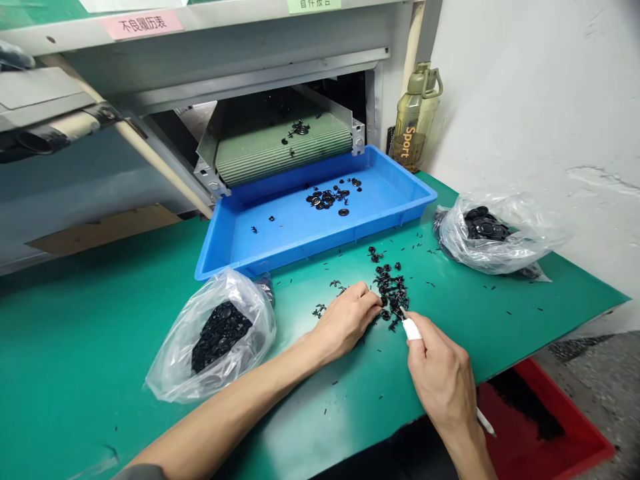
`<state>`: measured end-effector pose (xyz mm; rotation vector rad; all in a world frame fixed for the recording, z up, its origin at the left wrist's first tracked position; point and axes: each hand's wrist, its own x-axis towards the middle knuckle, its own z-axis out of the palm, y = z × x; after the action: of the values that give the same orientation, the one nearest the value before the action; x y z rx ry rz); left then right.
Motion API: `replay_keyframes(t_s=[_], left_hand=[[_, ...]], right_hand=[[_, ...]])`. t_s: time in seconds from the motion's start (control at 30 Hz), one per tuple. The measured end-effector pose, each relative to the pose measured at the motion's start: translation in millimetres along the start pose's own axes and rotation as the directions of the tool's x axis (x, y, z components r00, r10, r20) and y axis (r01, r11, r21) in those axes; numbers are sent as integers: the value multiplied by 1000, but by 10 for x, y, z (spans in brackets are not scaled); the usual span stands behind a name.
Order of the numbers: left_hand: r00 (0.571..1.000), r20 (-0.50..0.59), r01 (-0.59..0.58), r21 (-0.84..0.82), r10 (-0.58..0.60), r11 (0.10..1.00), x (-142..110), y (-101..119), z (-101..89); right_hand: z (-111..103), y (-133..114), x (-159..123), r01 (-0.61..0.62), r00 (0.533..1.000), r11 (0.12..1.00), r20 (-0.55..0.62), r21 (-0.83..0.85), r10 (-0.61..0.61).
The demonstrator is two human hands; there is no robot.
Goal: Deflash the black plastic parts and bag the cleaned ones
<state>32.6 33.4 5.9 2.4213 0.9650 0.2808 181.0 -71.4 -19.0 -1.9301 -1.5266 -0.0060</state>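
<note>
My left hand (350, 313) reaches over the green table with its fingers pinched together at the edge of a pile of small black plastic parts (393, 287). What sits between those fingertips is mostly hidden, but a black part shows right against them. In my right hand (443, 363) is a slim white-handled tool (413, 330) with a short metal tip, which points into the near side of the pile. The tool's white rear end sticks out below the hand. More small black pieces (320, 310) lie left of my left hand.
A blue tray (310, 250) with black parts stands under the end of a green conveyor belt (285, 157). Clear plastic bags of black parts stand left (165, 363) and right (535, 233). A bottle (410, 117) stands by the wall; a red bin (575, 460) is below the table edge.
</note>
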Motion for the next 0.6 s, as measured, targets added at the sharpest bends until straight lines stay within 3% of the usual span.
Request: replay_keyframes(t_s=[0.37,0.6], left_hand=[[999,30,15,-99,-12,995,-56,-52,9],[982,-129,87,-337,-137,937,-110,-6,-52]], right_hand=[[22,9,-25,32,999,999,2,-27,-32],[15,7,-24,43,999,998,9,-45,-43]])
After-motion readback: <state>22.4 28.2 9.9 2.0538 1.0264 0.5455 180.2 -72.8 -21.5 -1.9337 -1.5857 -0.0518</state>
